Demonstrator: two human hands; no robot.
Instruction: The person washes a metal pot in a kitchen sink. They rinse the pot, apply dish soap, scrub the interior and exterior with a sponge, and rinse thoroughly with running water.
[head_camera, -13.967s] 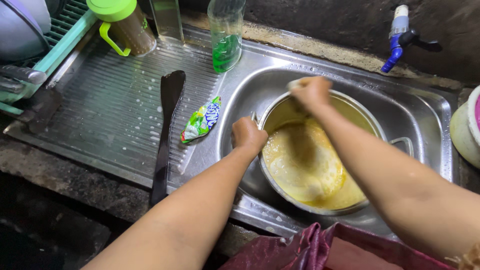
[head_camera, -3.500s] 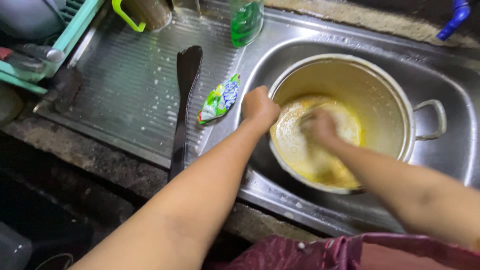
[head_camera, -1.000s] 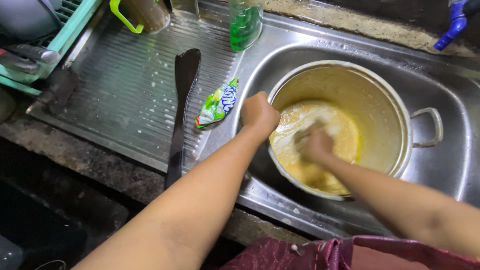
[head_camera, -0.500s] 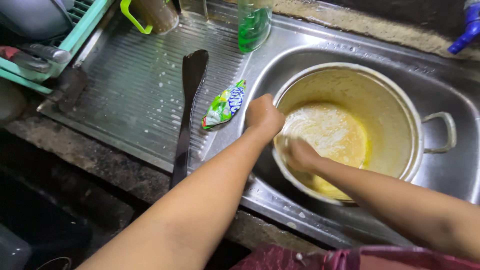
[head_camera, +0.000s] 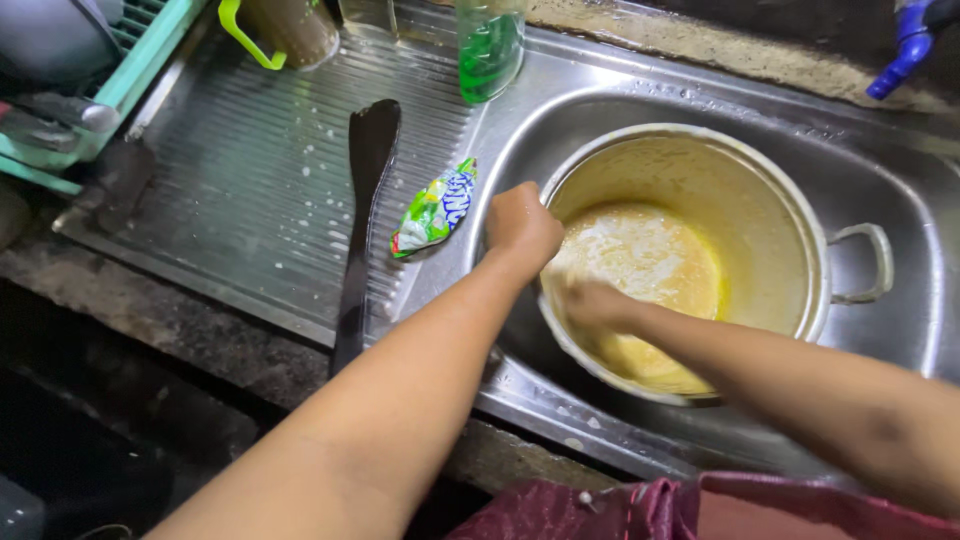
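Head view shows a big round pot (head_camera: 760, 200) sitting in the sink (head_camera: 900, 150), mouth up, its one seen handle (head_camera: 868, 262) sticking out to the right. Left hand (head_camera: 522, 222) grips the pot's left rim, fingers curled tight on it. Right hand (head_camera: 590, 300) is down inside, low against the near wall, on the yellow soapy bottom; it looks blurry, so I cannot tell how its fingers sit. A dark knife (head_camera: 362, 210) and a green packet (head_camera: 432, 208) lie left on the ribbed drainboard (head_camera: 220, 200)
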